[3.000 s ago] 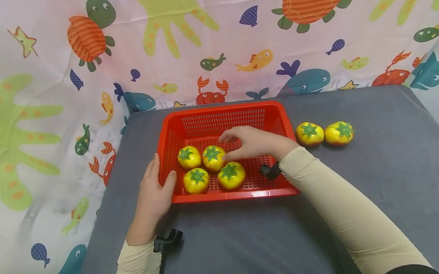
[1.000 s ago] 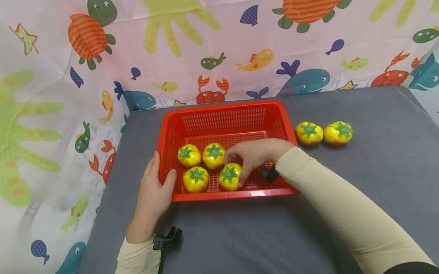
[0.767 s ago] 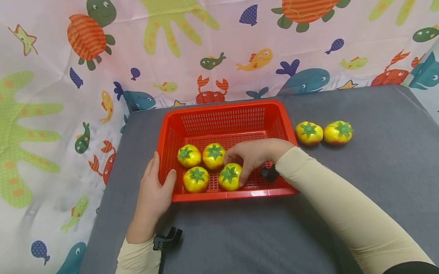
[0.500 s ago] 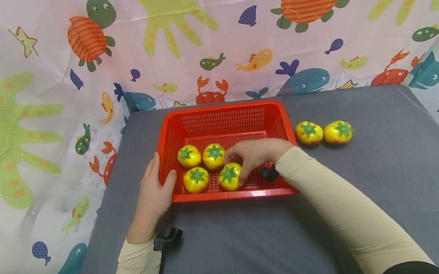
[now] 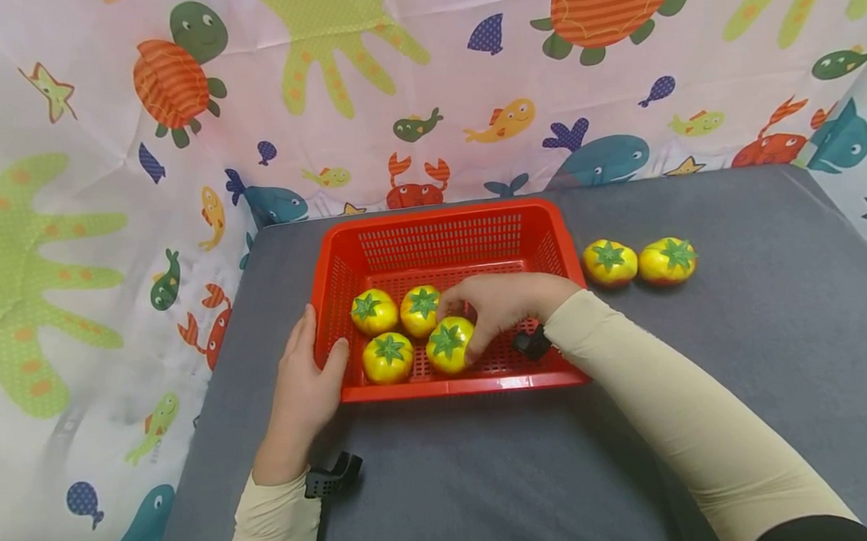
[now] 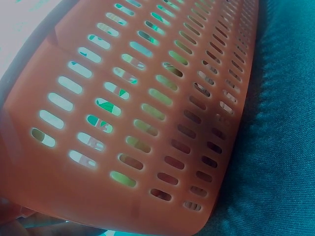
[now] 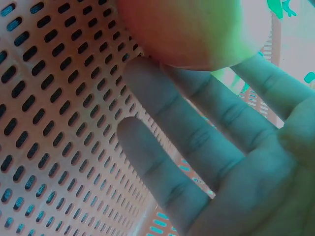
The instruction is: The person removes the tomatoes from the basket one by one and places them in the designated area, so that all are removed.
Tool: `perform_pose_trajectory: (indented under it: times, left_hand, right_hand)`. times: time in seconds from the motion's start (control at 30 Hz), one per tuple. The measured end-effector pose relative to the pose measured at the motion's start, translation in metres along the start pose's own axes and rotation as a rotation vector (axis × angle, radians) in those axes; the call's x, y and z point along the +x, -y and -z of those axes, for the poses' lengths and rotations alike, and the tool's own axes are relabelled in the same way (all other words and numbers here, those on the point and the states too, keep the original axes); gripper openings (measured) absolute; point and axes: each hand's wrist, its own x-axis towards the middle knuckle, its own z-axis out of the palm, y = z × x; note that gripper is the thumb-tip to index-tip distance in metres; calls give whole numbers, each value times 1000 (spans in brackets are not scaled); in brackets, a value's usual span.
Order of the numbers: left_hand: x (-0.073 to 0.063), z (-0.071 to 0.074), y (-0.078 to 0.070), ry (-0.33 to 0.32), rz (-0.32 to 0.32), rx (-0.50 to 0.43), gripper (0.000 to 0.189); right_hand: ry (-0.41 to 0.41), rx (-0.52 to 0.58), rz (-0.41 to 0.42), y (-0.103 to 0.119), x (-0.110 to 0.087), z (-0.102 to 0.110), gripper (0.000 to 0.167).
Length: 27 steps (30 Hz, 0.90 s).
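Observation:
In the head view my right hand (image 5: 505, 303) reaches into the red plastic basket (image 5: 462, 386) and holds a yellow tomato (image 5: 449, 345) with a green star-shaped cap between thumb and fingers. The right wrist view shows this tomato's reddish underside (image 7: 197, 34) off the basket floor, with the other fingers spread below it. My left hand (image 5: 303, 392) holds the basket's left rim, fingers along the outside and thumb over the edge. More tomatoes of the same kind lie in the basket: one back left (image 5: 373, 311), one beside it (image 5: 420, 310), one front left (image 5: 387, 357).
Two more yellow tomatoes, a nearer one (image 5: 610, 263) and a farther one (image 5: 668, 261), lie on the grey cloth (image 5: 759, 311) right of the basket. A curtain printed with sea animals (image 5: 364, 62) hangs behind and to the left.
Over the last seconds my right hand came down onto the front right tomato and took hold of it. The tomato has since shifted slightly left and up. The left hand stayed on the rim.

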Motion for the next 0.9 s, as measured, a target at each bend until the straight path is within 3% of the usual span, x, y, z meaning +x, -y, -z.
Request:
perform_pose_trajectory:
  times: [0.7,0.9]
  left_hand:
    - [0,-2,-1,-11,-10,0,80]
    - [0,-2,1,-18,-14,3,79]
  right_hand:
    - [-82,31,60,3,-4,1,67]
    - [-94,49,65,3,-3,2,63]
